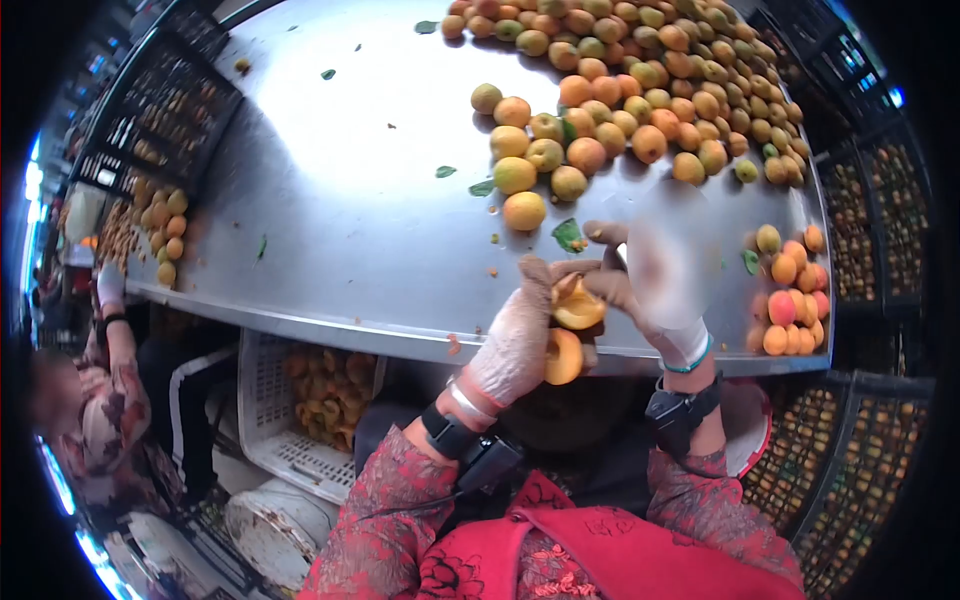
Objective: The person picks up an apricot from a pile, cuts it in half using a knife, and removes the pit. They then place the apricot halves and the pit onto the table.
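My left hand [520, 335], in a dirty white glove, is closed around apricot halves [564, 357] at the table's front edge. One half shows its hollow orange inside; another cut half [578, 305] lies just above it, between my two hands. My right hand [660, 270], also gloved, is at the right of the halves, its fingertips close to the upper one. Part of this hand is blurred, so what it holds cannot be made out. Whole apricots [524, 211] lie on the metal table beyond my hands.
A big apricot pile [650, 100] covers the table's back right; a smaller group [795, 300] sits at the right corner. A white crate [300, 468] of apricot pieces stands below the edge. Black crates [840, 470] are at right. A co-worker [110, 400] sits at left.
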A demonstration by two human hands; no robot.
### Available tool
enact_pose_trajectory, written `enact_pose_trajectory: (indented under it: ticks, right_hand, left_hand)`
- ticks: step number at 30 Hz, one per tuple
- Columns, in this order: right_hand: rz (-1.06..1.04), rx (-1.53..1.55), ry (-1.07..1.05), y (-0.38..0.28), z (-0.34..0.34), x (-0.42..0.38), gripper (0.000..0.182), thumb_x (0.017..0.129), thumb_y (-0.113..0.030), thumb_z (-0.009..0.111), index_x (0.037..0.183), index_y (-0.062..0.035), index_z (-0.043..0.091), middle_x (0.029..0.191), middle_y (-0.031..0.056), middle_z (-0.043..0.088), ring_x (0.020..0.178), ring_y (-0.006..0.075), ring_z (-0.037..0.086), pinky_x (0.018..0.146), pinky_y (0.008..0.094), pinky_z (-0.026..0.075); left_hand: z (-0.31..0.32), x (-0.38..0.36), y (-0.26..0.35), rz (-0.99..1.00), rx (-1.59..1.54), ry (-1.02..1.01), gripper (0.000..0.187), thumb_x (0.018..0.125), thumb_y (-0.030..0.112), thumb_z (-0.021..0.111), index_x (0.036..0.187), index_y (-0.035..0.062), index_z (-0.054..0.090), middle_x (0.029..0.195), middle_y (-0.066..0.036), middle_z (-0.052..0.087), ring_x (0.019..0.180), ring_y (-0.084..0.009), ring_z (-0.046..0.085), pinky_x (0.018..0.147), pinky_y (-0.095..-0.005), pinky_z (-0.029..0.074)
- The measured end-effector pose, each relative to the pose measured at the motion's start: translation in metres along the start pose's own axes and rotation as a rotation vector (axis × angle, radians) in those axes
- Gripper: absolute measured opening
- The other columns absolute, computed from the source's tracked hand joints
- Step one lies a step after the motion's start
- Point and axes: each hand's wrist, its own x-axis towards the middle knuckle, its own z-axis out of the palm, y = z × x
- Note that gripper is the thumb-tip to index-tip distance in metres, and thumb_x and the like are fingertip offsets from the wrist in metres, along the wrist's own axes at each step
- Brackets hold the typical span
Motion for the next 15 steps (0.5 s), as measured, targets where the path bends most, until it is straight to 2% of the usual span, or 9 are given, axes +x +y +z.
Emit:
enact_pose_trajectory:
  ticks: [1,2,4,5,7,8,12,13,15]
  right_hand:
    - [-0.002,-0.174,-0.082,-0.010,0.000,0.001,0.030,0.083,-0.012,0.072,0.111,-0.0041,0.067,0.086,0.0108,0.062,0.077,0.0222,0.060,0.072,0.0329,0.049]
    - [-0.022,-0.138,-0.126,-0.013,0.002,0.001,0.030,0.083,-0.012,0.072,0.111,-0.0041,0.067,0.086,0.0108,0.062,0.077,0.0222,0.060,0.072,0.0329,0.049]
    - [-0.067,-0.304,-0.205,-0.009,0.007,0.002,0.026,0.082,-0.009,0.071,0.108,-0.0046,0.068,0.085,0.0127,0.062,0.074,0.0238,0.059,0.072,0.0342,0.049]
    - [-0.079,-0.272,-0.164,-0.004,0.009,0.000,0.023,0.082,-0.008,0.070,0.104,-0.0035,0.067,0.084,0.0126,0.062,0.073,0.0236,0.059,0.071,0.0341,0.048]
    - [-0.014,-0.232,-0.052,0.001,0.014,-0.006,0.017,0.082,-0.006,0.067,0.099,-0.0018,0.065,0.083,0.0123,0.061,0.073,0.0231,0.058,0.070,0.0335,0.047]
    - [0.061,-0.226,0.019,0.002,0.014,-0.010,0.015,0.082,-0.004,0.066,0.097,-0.0012,0.064,0.083,0.0122,0.060,0.072,0.0229,0.057,0.069,0.0330,0.047]
    - [0.018,-0.196,0.157,0.008,0.022,-0.014,0.011,0.089,-0.007,0.066,0.096,0.0002,0.062,0.083,0.0076,0.059,0.074,0.0141,0.055,0.068,0.0285,0.046]
    - [0.056,-0.106,0.157,0.009,0.021,-0.013,0.013,0.090,-0.009,0.068,0.096,0.0000,0.062,0.083,0.0052,0.059,0.074,0.0110,0.054,0.066,0.0265,0.046]
    - [0.102,-0.121,0.155,0.015,0.016,-0.009,0.014,0.089,-0.010,0.069,0.097,-0.0001,0.062,0.082,0.0050,0.058,0.073,0.0110,0.054,0.065,0.0265,0.046]
  left_hand:
    - [-0.005,0.005,-0.006,0.031,0.034,-0.027,0.080,0.095,0.071,0.024,0.128,0.0034,0.052,0.103,-0.008,0.064,0.089,-0.0182,0.063,0.079,-0.0321,0.054]
    - [-0.012,0.013,-0.019,0.138,0.196,-0.021,0.080,0.095,0.070,0.024,0.128,0.0029,0.052,0.105,-0.006,0.064,0.089,-0.0154,0.063,0.081,-0.0308,0.053]
    - [-0.019,0.016,-0.022,0.196,0.301,-0.089,0.061,0.103,0.056,0.031,0.116,0.0034,0.057,0.097,-0.006,0.066,0.087,-0.0133,0.063,0.078,-0.0286,0.052]
    - [-0.014,0.014,-0.010,0.151,0.460,-0.058,0.048,0.106,0.045,0.035,0.111,0.0033,0.058,0.090,-0.005,0.065,0.083,-0.0127,0.062,0.074,-0.0277,0.052]
    - [-0.007,0.011,-0.009,0.208,0.289,-0.061,0.039,0.105,0.035,0.040,0.118,0.0034,0.059,0.092,-0.004,0.063,0.079,-0.0115,0.060,0.073,-0.0273,0.052]
    - [-0.004,0.009,-0.008,0.216,0.304,-0.048,0.037,0.105,0.033,0.043,0.122,0.0046,0.058,0.096,-0.003,0.063,0.083,-0.0101,0.059,0.076,-0.0268,0.051]
    - [-0.001,-0.004,-0.006,0.354,0.378,0.025,0.029,0.101,0.024,0.049,0.117,0.0030,0.060,0.098,-0.005,0.061,0.088,-0.0103,0.057,0.082,-0.0262,0.048]
    - [-0.001,-0.010,-0.005,0.392,0.422,0.082,0.028,0.100,0.023,0.049,0.115,0.0023,0.061,0.098,-0.005,0.061,0.088,-0.0110,0.058,0.083,-0.0270,0.048]
    - [-0.006,-0.031,0.005,0.467,0.491,0.159,0.027,0.097,0.020,0.051,0.113,0.0008,0.061,0.099,-0.005,0.061,0.090,-0.0120,0.058,0.083,-0.0277,0.048]
